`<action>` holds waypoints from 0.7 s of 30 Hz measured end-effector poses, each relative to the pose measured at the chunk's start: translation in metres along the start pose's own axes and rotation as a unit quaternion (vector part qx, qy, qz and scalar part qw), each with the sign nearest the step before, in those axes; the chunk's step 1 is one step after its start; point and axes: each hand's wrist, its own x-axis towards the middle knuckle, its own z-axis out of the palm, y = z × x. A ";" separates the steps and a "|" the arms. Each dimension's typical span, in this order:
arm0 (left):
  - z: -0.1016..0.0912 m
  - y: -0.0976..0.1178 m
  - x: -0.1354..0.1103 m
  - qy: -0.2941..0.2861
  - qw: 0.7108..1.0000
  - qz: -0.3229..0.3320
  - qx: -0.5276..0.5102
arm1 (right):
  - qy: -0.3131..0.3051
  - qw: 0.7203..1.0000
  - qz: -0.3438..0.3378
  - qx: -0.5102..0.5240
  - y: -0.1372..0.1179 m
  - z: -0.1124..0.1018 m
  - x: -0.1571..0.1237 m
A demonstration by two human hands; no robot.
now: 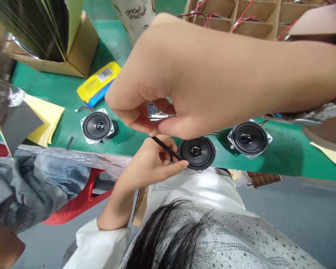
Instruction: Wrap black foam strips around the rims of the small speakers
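My left hand point(148, 164) comes up from the bottom of the view and pinches a thin black strip point(165, 148). The strip's far end touches the rim of a round black speaker point(196, 152), which has a shiny centre dome. My right hand point(145, 108) reaches across from the right, its fingertips just above the strip's near end. A small silvery piece point(156, 113) shows between those fingers, and I cannot tell whether it is held. Two more speakers with pale square frames lie on the green mat point(72, 93): one point(97, 126) to the left, one point(249, 140) to the right.
A yellow packet point(98, 83) and yellow paper sheets point(44, 119) lie on the mat. At the back stand a cardboard divider box point(235, 18) holding red wires and a paper cup point(134, 15). A plastic sheet point(72, 155) hangs over the mat's near edge, above a red stool point(81, 198).
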 end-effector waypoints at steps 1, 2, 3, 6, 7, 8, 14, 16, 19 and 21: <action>-0.005 0.001 0.005 -0.036 0.999 0.008 0.008 | -0.008 0.999 0.023 -0.026 -0.002 -0.001 0.000; -0.009 0.002 0.010 -0.071 0.997 0.008 0.011 | -0.010 0.998 0.033 -0.058 -0.005 -0.002 -0.001; -0.011 0.003 0.014 -0.099 0.995 0.002 0.011 | -0.001 0.995 0.034 -0.090 -0.006 -0.003 -0.001; -0.015 0.006 0.021 -0.134 0.991 -0.026 -0.014 | 0.028 0.988 0.026 -0.151 -0.007 -0.004 -0.002; -0.015 0.006 0.021 -0.138 0.989 -0.037 -0.031 | 0.035 0.987 0.017 -0.157 -0.006 -0.004 -0.002; -0.015 0.006 0.021 -0.144 0.987 -0.046 -0.053 | 0.034 0.987 0.005 -0.158 -0.005 -0.003 -0.001; -0.011 -0.002 0.011 -0.168 0.973 -0.050 -0.149 | 0.053 0.984 -0.037 -0.163 -0.001 0.004 0.002; -0.009 -0.005 0.007 -0.163 0.975 -0.037 -0.143 | 0.057 0.987 -0.038 -0.142 0.001 0.005 0.001; -0.005 -0.007 0.002 -0.155 0.981 -0.018 -0.111 | 0.054 0.992 -0.042 -0.109 0.002 0.007 -0.001; 0.000 -0.008 -0.003 -0.145 0.982 -0.016 -0.119 | 0.045 0.993 -0.030 -0.101 0.003 0.010 0.000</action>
